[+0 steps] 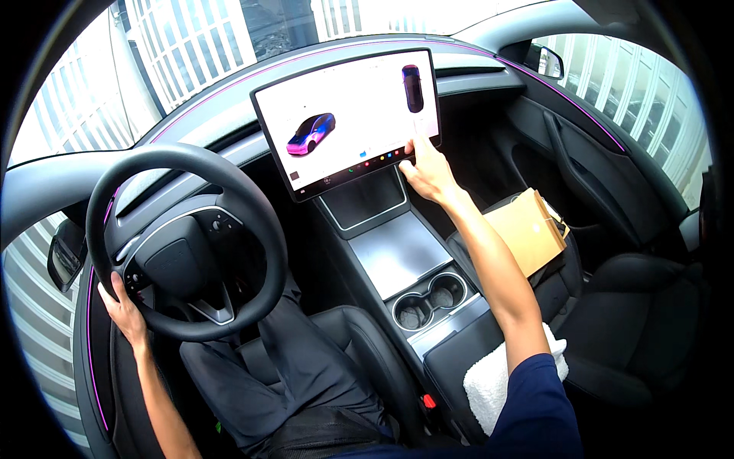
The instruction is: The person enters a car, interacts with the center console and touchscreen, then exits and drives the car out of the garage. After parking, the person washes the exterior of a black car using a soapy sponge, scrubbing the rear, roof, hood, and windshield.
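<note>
My left hand (124,310) grips the lower left of the black steering wheel (277,252), its thumb lying along the rim. At the lower right corner of the wide touchscreen (352,126), my right hand (430,172) is raised with a finger at or just before the glass; whether it touches I cannot tell. Its other fingers are partly curled, and nothing shows in them. On the lit screen are a pink and blue car picture (311,135), a smaller car seen from above (413,88) and a row of small coloured icons along the bottom.
Below the screen runs the centre console (397,252) with two round cup holders (447,291). A white towel (489,382) lies over the armrest under my right arm. On the passenger seat stands a brown paper bag (527,229). A red buckle (429,401) sits beside my seat.
</note>
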{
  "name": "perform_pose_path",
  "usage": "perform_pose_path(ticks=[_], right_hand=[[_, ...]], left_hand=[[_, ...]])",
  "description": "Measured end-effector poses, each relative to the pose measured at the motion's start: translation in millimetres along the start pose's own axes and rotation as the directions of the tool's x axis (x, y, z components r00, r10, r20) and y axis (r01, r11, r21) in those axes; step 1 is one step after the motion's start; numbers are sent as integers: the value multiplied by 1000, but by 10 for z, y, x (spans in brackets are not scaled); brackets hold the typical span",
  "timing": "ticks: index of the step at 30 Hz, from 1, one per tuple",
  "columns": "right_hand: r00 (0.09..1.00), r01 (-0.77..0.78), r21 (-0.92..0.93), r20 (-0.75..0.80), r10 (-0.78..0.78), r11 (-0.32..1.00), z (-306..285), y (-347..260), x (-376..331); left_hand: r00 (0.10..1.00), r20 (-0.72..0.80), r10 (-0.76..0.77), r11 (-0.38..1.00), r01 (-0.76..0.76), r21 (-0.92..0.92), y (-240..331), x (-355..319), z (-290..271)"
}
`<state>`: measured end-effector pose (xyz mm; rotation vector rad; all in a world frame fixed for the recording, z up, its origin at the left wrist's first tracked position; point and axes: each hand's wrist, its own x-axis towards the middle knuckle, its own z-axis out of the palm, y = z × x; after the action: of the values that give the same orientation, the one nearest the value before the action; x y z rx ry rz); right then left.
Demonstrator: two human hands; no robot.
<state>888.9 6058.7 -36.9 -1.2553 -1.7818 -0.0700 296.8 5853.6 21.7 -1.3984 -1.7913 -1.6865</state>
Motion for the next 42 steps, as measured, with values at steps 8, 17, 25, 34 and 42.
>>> perform_pose_path(ticks=[8,17,25,34,42], right_hand=[[976,-216,324,72,204,921,-296,-37,-62],[992,-101,255,103,77,962,-138,-18,-141],[579,130,71,804,-134,989,-360,-513,-653],[56,113,-50,997,44,992,-725,-530,-1764],[53,10,-65,996,65,998,-671,-444,-1756]], left_hand=[[975,-35,-221,959,211,-190,10,-184,86],[943,12,-334,871,313,-379,15,-315,124],[819,218,-530,548,528,-649,63,-686,127],[804,205,-559,503,525,-687,121,-875,180],[819,241,-520,504,523,-687,93,-879,165]])
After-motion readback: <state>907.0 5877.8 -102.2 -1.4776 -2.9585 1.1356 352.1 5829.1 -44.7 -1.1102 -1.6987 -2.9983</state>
